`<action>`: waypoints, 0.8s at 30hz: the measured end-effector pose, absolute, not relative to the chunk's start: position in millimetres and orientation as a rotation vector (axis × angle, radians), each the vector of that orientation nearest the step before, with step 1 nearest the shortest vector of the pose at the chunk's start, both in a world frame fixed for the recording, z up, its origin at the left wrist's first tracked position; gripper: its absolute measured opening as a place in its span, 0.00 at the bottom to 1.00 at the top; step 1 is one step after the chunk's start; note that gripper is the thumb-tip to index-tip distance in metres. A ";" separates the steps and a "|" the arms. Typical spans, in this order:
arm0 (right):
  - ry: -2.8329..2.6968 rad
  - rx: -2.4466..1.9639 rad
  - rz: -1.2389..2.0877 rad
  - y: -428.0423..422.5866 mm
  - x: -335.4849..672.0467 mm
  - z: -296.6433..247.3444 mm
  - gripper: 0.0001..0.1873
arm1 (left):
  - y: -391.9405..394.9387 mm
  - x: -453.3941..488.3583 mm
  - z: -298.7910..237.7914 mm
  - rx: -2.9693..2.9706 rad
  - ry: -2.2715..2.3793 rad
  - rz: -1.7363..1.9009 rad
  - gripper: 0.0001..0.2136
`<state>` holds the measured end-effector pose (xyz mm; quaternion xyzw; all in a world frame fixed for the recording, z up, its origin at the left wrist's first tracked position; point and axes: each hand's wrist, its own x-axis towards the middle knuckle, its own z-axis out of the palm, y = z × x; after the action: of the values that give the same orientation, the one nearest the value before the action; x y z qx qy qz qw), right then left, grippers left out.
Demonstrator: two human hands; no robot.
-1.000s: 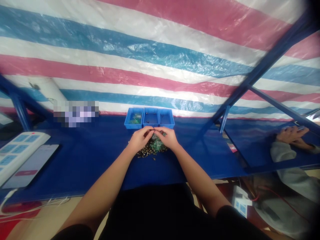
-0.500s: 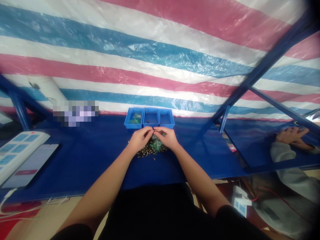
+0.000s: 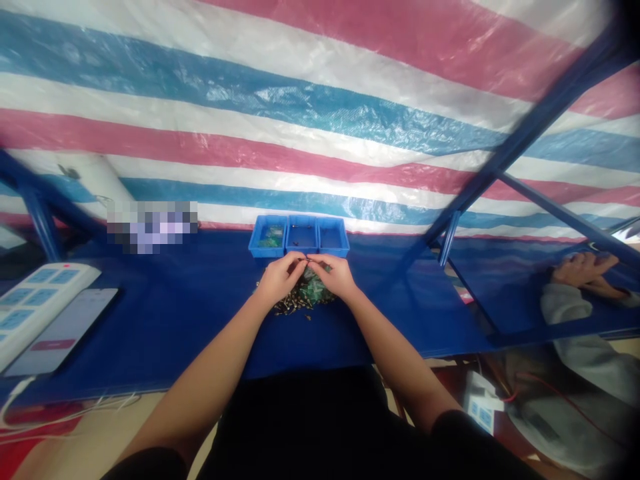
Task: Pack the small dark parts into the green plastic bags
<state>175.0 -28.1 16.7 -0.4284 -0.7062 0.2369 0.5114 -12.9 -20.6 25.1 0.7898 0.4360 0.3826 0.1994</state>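
Both hands are pulled in tight at the middle of the bench: the left hand [image 3: 280, 280] and right hand [image 3: 335, 275] meet with fingertips pinched narrow around a tiny dark part [image 3: 306, 259], too small to make out which way it points or its long axis. Right under them sits a heap of green circuit boards and small metallic parts [image 3: 304, 298] on the blue tabletop [image 3: 175, 320]. Just ahead, three blue plastic bins [image 3: 301, 235] stand in a row along the far edge, so there's not much room forward. There's way more room sideways, with a long stretch of blue to the power strip [image 3: 37, 310] and phone [image 3: 65, 331] on the left. Off right, a co-worker's hand [image 3: 584, 270] rests well apart.
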 end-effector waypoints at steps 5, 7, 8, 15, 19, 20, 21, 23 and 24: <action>-1.708 -1.031 0.586 -28.3 175.6 17.4 0.14 | -20.4 -12.5 23.7 2.213 1.195 1.127 0.14; -1.706 -1.037 0.593 -28.3 174.9 16.8 0.15 | -20.1 -12.9 24.0 2.230 1.183 1.125 0.14; -1.698 -1.036 0.600 -28.3 174.5 16.5 0.15 | -20.0 -13.2 24.4 2.239 1.175 1.119 0.14; -1.588 -0.997 0.714 -30.4 171.4 20.1 0.16 | -19.6 -13.7 27.2 2.269 1.167 1.067 0.15; -1.587 -0.984 0.701 -31.5 170.9 23.1 0.13 | -20.5 -13.6 27.8 2.267 1.173 1.020 0.15; -1.585 -0.986 0.690 -31.6 170.8 23.4 0.12 | -20.7 -13.5 27.9 2.267 1.164 1.014 0.15; -1.580 -0.990 0.683 -31.7 170.7 23.5 0.13 | -20.9 -13.4 27.9 2.268 1.153 1.011 0.15; -1.563 -0.994 0.686 -31.8 170.4 23.4 0.15 | -20.9 -13.2 28.0 2.277 1.139 1.008 0.15; -1.559 -0.993 0.688 -31.8 170.2 23.2 0.16 | -20.9 -13.2 28.1 2.282 1.138 1.007 0.16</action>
<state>170.2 -31.8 23.2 -0.4198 -0.6593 0.2910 0.5518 -13.2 -20.9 28.1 0.8157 0.4067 0.3600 0.1988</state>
